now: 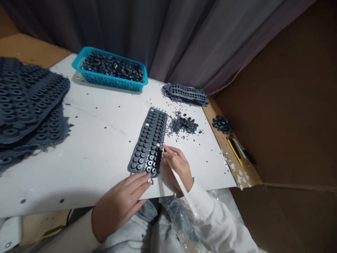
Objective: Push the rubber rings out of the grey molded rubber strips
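A dark grey rubber sheet (147, 140) with rows of round raised studs lies lengthwise away from me on the white tabletop. My left hand (122, 196) rests with its fingers stretched out flat, fingertips on the sheet's near end. At the sheet's right edge, my right hand (179, 167) is closed around a slim white-handled tool (184, 191). The handle slopes back toward my wrist; its working tip is hard to make out against the dark rubber. A few studs near that tip look shiny, with pale rings, and some white spots show on the sheet.
A blue basket (113, 82) full of small dark pieces stands at the back. Stacked studded sheets (34, 102) lie left, perforated strips (185, 93) back right. Loose bits (184, 124) form a pile; another heap (221, 124) and a yellow-black tool (234, 151) lie on cardboard.
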The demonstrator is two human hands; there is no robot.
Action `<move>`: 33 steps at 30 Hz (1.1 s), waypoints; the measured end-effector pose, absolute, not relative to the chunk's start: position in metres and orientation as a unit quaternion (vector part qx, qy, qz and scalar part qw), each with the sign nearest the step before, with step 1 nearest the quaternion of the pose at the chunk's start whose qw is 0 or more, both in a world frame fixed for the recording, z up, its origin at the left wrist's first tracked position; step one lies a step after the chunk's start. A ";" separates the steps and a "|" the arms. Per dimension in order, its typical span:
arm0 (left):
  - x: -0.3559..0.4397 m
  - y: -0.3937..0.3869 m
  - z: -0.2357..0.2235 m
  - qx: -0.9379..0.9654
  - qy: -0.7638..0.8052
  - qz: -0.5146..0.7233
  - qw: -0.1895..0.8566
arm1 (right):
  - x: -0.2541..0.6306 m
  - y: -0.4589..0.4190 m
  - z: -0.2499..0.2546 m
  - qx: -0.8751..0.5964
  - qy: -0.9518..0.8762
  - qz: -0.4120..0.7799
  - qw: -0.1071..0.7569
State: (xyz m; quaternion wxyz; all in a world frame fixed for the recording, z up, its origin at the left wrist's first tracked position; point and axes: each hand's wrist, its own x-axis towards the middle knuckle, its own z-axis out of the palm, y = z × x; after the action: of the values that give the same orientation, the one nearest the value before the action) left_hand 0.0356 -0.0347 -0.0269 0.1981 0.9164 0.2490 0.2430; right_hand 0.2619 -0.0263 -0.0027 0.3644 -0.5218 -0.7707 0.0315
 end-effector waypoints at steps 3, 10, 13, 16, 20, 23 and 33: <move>0.036 -0.034 -0.024 0.915 0.243 0.257 0.194 | 0.260 -0.026 -0.002 -0.519 -0.738 0.160 0.400; 0.037 -0.031 -0.019 0.918 0.235 0.260 0.184 | 0.254 -0.027 -0.009 -0.469 -0.766 0.191 0.397; 0.037 -0.031 -0.020 0.920 0.234 0.256 0.184 | 0.257 -0.025 -0.010 -0.461 -0.806 0.122 0.350; 0.037 -0.032 -0.022 0.917 0.237 0.261 0.185 | 0.261 -0.020 -0.008 -0.445 -0.844 0.045 0.295; 0.036 -0.033 -0.024 0.913 0.245 0.260 0.199 | 0.264 -0.011 0.000 -0.499 -0.799 0.029 0.334; 0.036 -0.033 -0.025 0.915 0.242 0.251 0.202 | 0.264 -0.008 0.003 -0.518 -0.755 0.114 0.385; 0.037 -0.034 -0.026 0.906 0.258 0.264 0.205 | 0.259 -0.012 -0.007 -0.481 -0.773 0.173 0.376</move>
State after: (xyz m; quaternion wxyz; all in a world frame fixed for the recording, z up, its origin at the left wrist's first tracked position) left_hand 0.0367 -0.0345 -0.0259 0.2053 0.9064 0.2580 0.2640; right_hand 0.2586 -0.0119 -0.0070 0.3761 -0.4812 -0.7726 0.1734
